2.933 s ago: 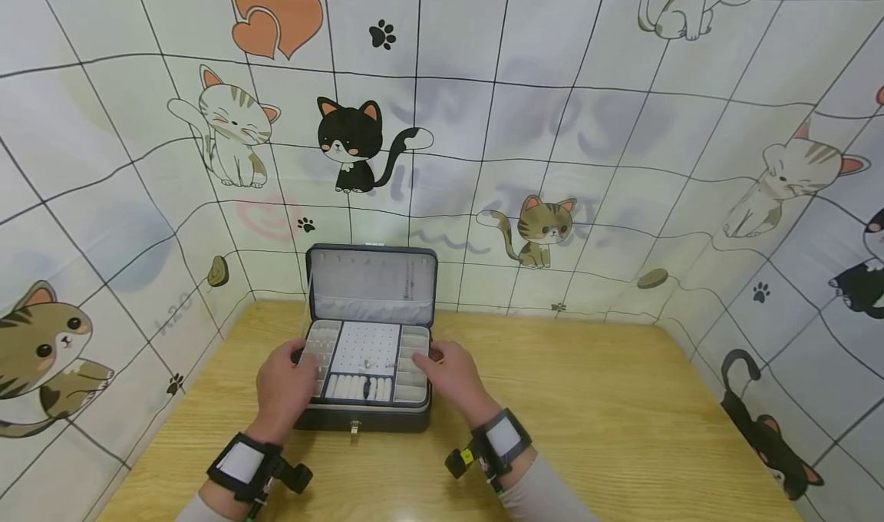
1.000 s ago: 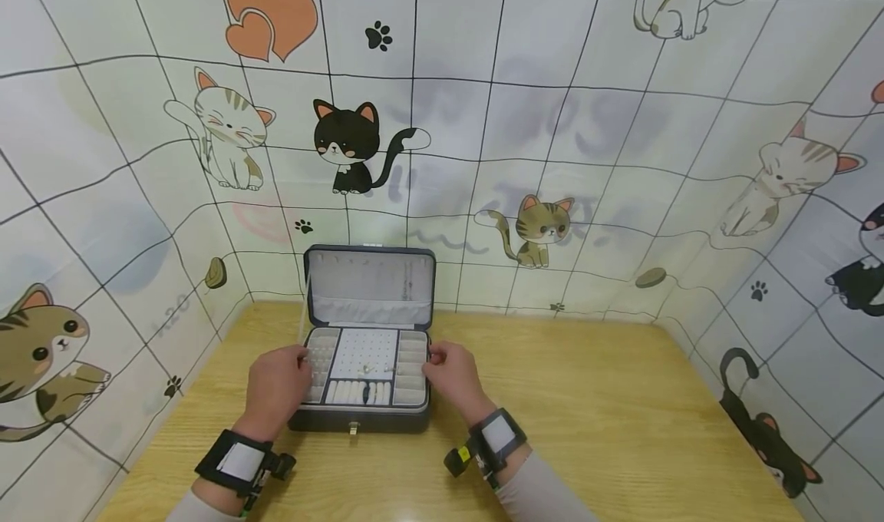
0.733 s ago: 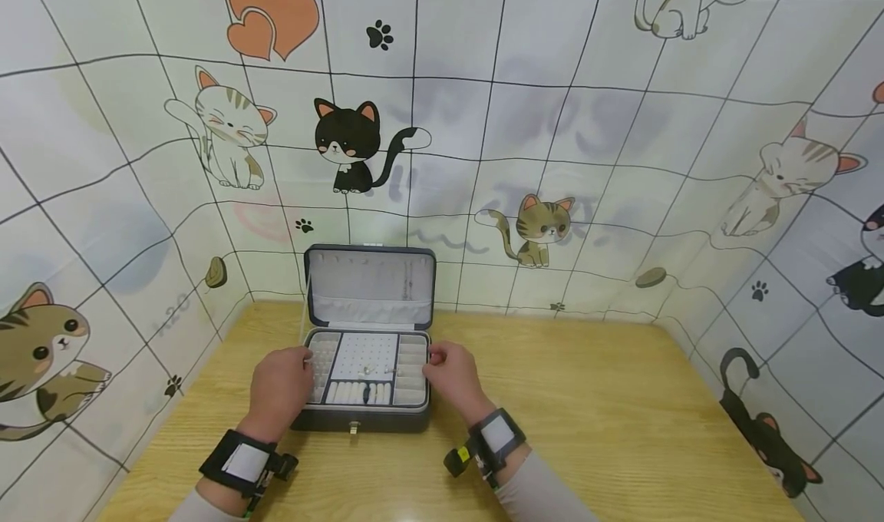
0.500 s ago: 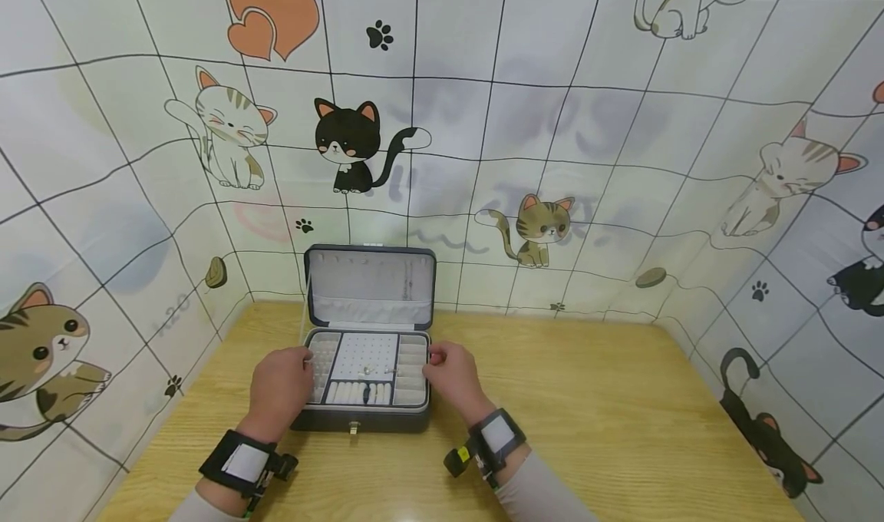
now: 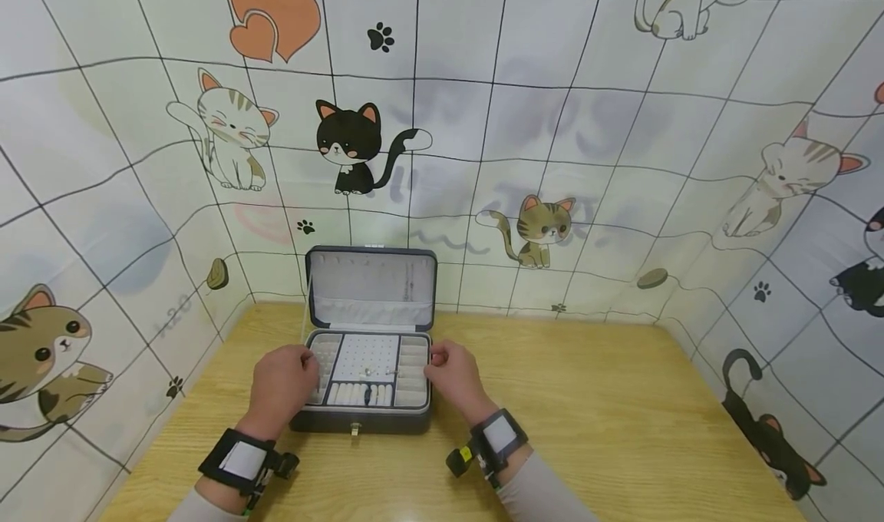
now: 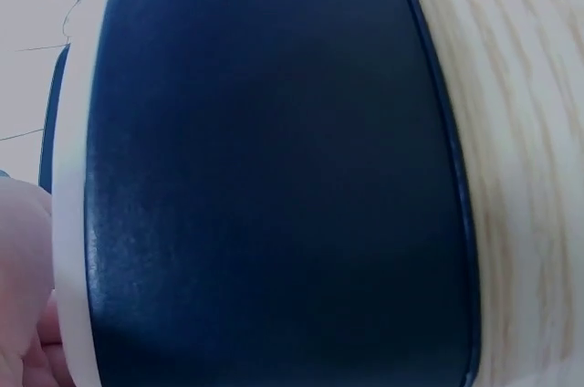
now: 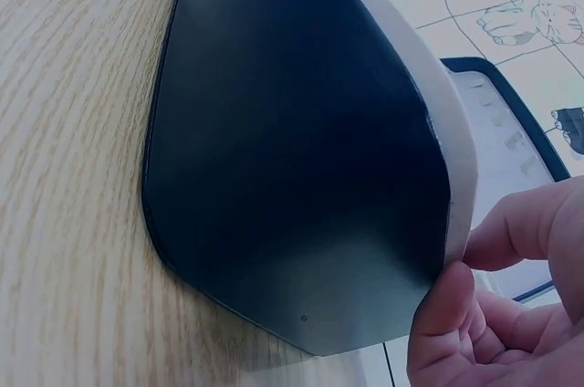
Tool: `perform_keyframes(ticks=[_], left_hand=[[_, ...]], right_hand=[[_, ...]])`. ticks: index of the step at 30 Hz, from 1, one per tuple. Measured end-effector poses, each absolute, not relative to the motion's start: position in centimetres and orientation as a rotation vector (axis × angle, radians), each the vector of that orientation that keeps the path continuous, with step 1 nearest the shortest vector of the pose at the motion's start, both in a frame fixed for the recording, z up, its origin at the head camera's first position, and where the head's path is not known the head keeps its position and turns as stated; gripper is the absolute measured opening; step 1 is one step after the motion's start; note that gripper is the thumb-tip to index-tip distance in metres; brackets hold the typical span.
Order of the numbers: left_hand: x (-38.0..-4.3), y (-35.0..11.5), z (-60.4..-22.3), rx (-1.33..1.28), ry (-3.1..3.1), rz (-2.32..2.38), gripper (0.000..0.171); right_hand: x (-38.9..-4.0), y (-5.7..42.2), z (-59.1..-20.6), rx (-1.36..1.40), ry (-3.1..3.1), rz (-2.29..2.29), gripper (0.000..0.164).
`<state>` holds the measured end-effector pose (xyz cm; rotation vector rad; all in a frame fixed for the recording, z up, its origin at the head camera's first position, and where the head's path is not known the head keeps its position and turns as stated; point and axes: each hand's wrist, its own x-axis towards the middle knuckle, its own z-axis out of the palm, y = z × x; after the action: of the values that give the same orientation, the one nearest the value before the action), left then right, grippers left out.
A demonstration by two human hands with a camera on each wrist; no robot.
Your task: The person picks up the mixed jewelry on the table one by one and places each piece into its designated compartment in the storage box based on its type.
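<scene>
A dark blue jewelry box (image 5: 394, 421) stands on the table with its lid (image 5: 369, 276) raised. Its pale tray has compartments at both sides, a dotted panel (image 5: 366, 353) and white ring rolls (image 5: 343, 394). My left hand (image 5: 282, 384) is at the left rim, curled fingers (image 6: 23, 259) on the inner side of that rim in the left wrist view; I cannot tell what they hold. My right hand (image 5: 456, 376) pinches the right rim, finger and thumb meeting at the pale edge (image 7: 461, 186) in the right wrist view. A small metal clasp (image 5: 355, 430) is on the front.
The wooden table (image 5: 587, 399) spreads to the right. Behind the box hangs a cloth (image 5: 470, 123) printed with cats and grid lines. A thin chain (image 5: 409, 280) hangs inside the lid. Small jewelry pieces (image 5: 368, 371) lie on the dotted panel.
Since the earliest frame the tray appears slightly lower, and my right thumb has drawn back from the compartments to the rim. Lately my left fingertips have shifted slightly inward over the left compartments.
</scene>
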<state>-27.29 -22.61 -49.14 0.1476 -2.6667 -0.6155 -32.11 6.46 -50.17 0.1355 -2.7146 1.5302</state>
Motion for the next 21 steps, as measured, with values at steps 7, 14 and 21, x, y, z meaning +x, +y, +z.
perform_keyframes(ticks=[7, 14, 21], left_hand=[[-28.0, -23.3, -49.0, 0.158, -2.681, -0.707, 0.030], [-29.1, -24.2, -48.5, 0.222, -2.511, -0.888, 0.027], [-29.6, -26.2, -47.0, 0.244, -2.467, -1.051, 0.052]], right_hand=[[-33.0, 7.0, -50.1, 0.186, -2.681, 1.538, 0.026], [-34.4, 7.8, -50.6, 0.106, -2.544, 1.609, 0.025], [-34.5, 8.1, -50.5, 0.191, -2.400, 1.755, 0.057]])
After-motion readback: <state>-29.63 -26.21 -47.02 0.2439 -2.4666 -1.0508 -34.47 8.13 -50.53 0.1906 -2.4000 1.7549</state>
